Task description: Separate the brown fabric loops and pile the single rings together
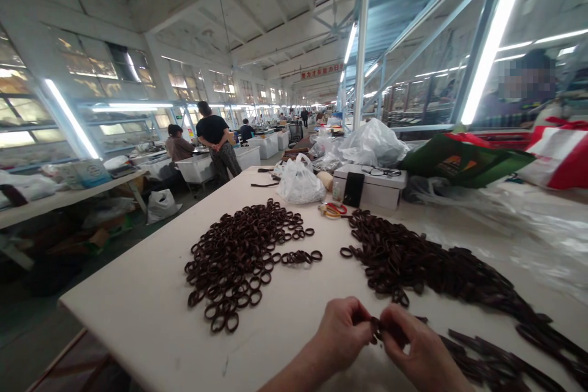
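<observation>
My left hand (342,332) and my right hand (411,343) meet low in the view, over the near side of the table. Both pinch a small dark brown loop (376,327) between thumbs and fingertips; the fingers hide most of it. Beyond and to the left spreads a heap of dark brown rings (248,245), with a short row of rings (301,257) beside it. A long pile of dark brown loops (413,257) lies past my right hand. Loose dark strips (496,355) rest to the right of that hand.
On the white table (151,294) are scissors (333,209), a white plastic bag (301,180), a white box (379,187) with glasses, and a dark phone-like slab (353,190). A green bag (463,162) stands at the back right. A person in black (214,135) stands beyond the table.
</observation>
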The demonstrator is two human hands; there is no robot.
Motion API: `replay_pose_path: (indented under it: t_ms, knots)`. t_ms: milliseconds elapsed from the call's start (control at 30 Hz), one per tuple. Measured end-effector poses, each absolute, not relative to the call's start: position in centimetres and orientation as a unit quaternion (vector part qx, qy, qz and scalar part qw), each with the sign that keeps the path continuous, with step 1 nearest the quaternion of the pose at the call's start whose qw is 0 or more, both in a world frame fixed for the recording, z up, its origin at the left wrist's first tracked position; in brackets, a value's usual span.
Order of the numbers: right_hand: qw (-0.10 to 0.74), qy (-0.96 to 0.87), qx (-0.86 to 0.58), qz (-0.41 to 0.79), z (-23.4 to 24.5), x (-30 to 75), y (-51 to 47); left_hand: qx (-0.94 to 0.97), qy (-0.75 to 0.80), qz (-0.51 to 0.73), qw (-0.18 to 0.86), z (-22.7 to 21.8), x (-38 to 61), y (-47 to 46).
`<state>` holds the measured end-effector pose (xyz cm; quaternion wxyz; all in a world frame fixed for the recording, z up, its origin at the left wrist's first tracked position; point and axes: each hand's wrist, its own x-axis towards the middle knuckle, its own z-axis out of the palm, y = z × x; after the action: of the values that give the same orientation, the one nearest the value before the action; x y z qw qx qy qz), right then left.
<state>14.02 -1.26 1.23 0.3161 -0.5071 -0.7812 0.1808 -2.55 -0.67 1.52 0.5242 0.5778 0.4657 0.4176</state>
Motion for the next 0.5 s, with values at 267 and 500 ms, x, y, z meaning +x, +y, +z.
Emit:
replay_pose_path:
  t_ms: [267,500]
  knots:
    - [0.222,-0.73,-0.63,0.147,2.7,13.3,-2.0,0.687,0.539,0.359,0.329,2.1,-1.6,-1.5]
    - [0.264,-0.731,-0.58,0.243,4.1,13.3,-1.9,0.709,0.575,0.335,0.234,3.8,-2.7,-1.1]
